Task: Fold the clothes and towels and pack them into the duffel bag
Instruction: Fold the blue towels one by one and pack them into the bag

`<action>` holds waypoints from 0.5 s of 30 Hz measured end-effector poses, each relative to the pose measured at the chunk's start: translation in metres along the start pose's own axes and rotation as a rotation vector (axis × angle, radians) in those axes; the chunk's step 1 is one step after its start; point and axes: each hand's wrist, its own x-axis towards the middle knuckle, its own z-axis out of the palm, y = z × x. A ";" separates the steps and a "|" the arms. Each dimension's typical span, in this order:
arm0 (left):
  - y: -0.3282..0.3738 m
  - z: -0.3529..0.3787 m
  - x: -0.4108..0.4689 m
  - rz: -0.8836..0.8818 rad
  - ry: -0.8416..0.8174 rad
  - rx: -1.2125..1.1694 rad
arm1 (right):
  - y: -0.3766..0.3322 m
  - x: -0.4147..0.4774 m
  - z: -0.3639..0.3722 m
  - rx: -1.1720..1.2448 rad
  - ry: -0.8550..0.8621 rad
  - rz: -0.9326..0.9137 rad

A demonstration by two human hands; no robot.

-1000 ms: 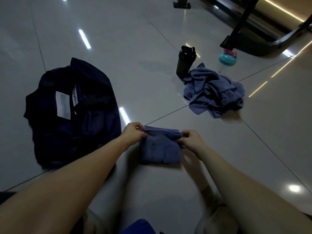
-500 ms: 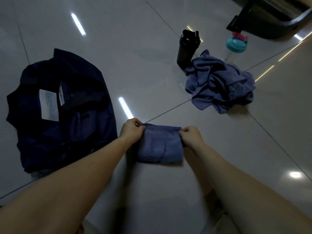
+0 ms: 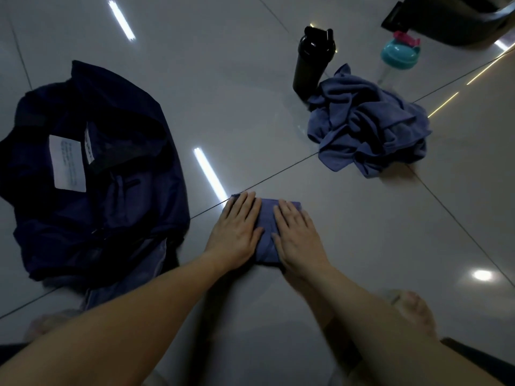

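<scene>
Atop folded towel [image 3: 267, 218], both hands [image 3: 235, 235] [image 3: 296, 240] now flat

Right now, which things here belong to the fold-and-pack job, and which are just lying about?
Job: folded blue cloth, pressed flat under left hand and right hand; crumpled blue pile; duffel bag.
Lying about: black shaker bottle; teal-lidded bottle; dark equipment base.
</scene>
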 end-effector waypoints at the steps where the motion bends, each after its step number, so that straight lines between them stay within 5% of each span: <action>1: -0.002 0.002 -0.001 -0.011 -0.035 0.012 | 0.003 -0.004 0.003 0.005 -0.063 0.008; 15: -0.007 0.020 0.003 -0.058 -0.068 -0.010 | 0.009 -0.006 0.020 0.001 -0.068 0.046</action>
